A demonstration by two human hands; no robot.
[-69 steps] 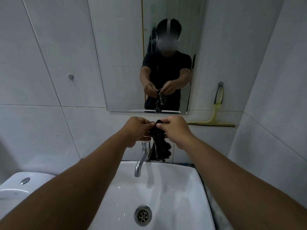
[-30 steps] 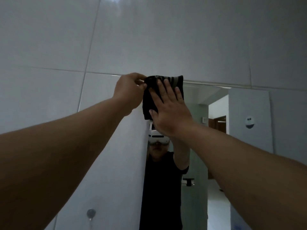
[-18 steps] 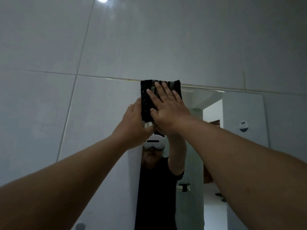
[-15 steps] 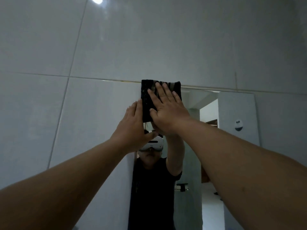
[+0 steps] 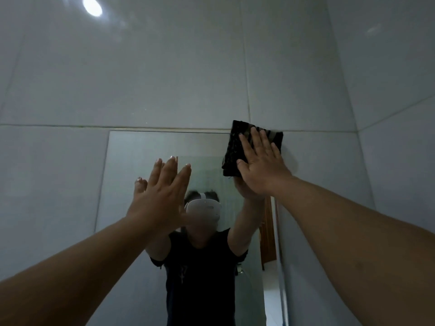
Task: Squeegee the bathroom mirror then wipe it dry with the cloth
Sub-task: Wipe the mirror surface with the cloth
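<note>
Your right hand (image 5: 261,168) presses the folded dark cloth (image 5: 237,147) flat against the mirror's (image 5: 146,151) top right corner, likely to dry that edge; your left hand (image 5: 160,196) hovers open, fingers spread, holding nothing.

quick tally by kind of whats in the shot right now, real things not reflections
hands: 2, left hand open and right hand flat on the cloth
cloths: 1, dark cloth
mirrors: 1, mirror
total: 4
</note>
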